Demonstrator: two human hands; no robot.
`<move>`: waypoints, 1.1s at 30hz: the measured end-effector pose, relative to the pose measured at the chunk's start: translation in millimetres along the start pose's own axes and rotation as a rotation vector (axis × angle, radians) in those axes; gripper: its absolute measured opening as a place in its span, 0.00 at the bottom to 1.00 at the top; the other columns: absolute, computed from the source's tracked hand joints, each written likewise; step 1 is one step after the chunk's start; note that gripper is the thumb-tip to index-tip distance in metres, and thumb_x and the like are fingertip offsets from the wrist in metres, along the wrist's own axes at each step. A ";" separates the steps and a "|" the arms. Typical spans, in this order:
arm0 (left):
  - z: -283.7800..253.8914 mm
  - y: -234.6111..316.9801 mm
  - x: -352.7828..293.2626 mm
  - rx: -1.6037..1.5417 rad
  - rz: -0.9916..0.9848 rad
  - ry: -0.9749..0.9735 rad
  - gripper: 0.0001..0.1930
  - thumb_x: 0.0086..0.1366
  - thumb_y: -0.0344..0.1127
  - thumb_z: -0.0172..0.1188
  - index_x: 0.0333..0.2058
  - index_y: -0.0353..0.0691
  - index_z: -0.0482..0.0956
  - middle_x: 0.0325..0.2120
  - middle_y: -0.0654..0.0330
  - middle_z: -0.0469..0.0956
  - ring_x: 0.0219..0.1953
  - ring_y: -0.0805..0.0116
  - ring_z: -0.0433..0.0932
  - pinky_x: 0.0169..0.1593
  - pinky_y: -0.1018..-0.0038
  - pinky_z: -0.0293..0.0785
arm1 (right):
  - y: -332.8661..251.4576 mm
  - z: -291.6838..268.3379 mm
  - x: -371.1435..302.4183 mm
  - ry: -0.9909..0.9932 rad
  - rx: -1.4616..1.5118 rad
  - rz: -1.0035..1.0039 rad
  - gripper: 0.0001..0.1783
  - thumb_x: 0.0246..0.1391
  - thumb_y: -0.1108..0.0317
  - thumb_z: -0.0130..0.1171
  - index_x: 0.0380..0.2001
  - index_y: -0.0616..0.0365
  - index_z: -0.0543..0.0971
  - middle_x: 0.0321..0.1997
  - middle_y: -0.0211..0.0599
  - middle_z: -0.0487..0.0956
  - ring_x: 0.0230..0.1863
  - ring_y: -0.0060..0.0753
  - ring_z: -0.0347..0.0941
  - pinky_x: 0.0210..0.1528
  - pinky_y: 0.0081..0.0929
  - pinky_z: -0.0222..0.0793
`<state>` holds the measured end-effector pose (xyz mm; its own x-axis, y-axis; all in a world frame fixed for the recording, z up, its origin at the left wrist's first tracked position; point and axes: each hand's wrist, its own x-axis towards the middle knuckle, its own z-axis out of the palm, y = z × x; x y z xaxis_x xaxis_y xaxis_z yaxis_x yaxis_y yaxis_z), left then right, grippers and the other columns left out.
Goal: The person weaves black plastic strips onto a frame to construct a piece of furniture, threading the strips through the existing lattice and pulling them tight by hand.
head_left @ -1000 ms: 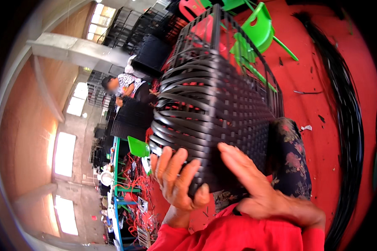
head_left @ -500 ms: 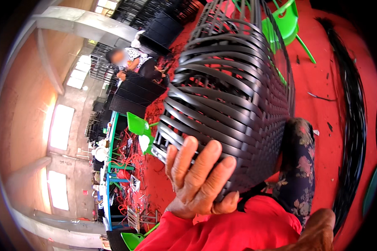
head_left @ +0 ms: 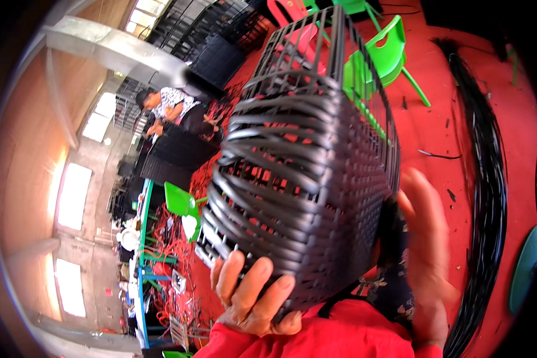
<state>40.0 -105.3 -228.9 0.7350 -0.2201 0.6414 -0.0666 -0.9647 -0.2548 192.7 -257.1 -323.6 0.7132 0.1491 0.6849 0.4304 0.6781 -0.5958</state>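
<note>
Fingers of my left hand are spread and curled up against the lower corner of the black woven basket, propping it from beneath. My right hand is blurred beside the basket's right wall, fingers loosely extended; I cannot tell whether it touches. I see the basket tilted, its unfinished frame bars pointing away. Open red floor lies right, bounded by black strands; green chairs stand behind.
</note>
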 end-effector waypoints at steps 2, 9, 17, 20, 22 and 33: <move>-7.0 2.8 1.5 0.009 -0.025 -0.052 0.22 0.59 0.56 0.45 0.44 0.51 0.76 0.49 0.58 0.69 0.57 0.51 0.60 0.62 0.53 0.49 | 14.4 -9.0 20.1 -0.197 -0.273 0.021 0.51 0.52 0.35 0.43 0.63 0.69 0.48 0.68 0.53 0.47 0.70 0.47 0.39 0.68 0.38 0.35; 2.1 6.1 15.8 0.152 0.119 0.014 0.24 0.63 0.52 0.37 0.40 0.37 0.73 0.46 0.45 0.71 0.52 0.40 0.66 0.55 0.48 0.61 | 29.1 28.8 0.1 -0.319 -0.424 -0.050 0.56 0.46 0.27 0.40 0.62 0.66 0.50 0.67 0.59 0.46 0.68 0.59 0.40 0.65 0.54 0.34; 1.3 16.1 13.2 0.090 0.086 0.053 0.23 0.64 0.52 0.39 0.39 0.39 0.73 0.48 0.47 0.69 0.54 0.40 0.63 0.56 0.47 0.59 | 72.2 25.4 55.7 -0.084 -0.468 -0.045 0.49 0.55 0.35 0.37 0.64 0.67 0.42 0.68 0.60 0.41 0.69 0.54 0.36 0.68 0.44 0.31; -7.4 8.7 5.0 0.056 0.021 -0.094 0.21 0.62 0.53 0.45 0.43 0.44 0.73 0.52 0.50 0.65 0.58 0.41 0.59 0.57 0.48 0.57 | 73.2 25.3 53.2 -0.083 -0.482 -0.038 0.49 0.55 0.35 0.36 0.64 0.67 0.42 0.68 0.59 0.40 0.69 0.54 0.36 0.68 0.43 0.31; -11.7 6.7 3.4 0.084 0.099 -0.185 0.23 0.60 0.55 0.47 0.44 0.45 0.72 0.52 0.50 0.65 0.57 0.42 0.59 0.58 0.49 0.57 | 69.7 17.9 53.5 -0.111 -0.496 -0.041 0.48 0.55 0.36 0.37 0.64 0.66 0.44 0.68 0.59 0.41 0.69 0.55 0.36 0.68 0.44 0.31; 22.0 -14.9 11.5 -0.082 0.146 0.263 0.29 0.59 0.58 0.50 0.48 0.40 0.64 0.53 0.44 0.60 0.58 0.42 0.57 0.60 0.47 0.52 | 29.4 25.6 29.7 0.035 -0.419 0.033 0.25 0.55 0.69 0.49 0.56 0.64 0.64 0.63 0.50 0.58 0.65 0.45 0.52 0.65 0.35 0.46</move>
<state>64.3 -90.3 -233.7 0.5147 -0.3766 0.7702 -0.2207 -0.9263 -0.3054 212.5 -214.4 -310.0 0.7455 0.1363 0.6524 0.5897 0.3211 -0.7410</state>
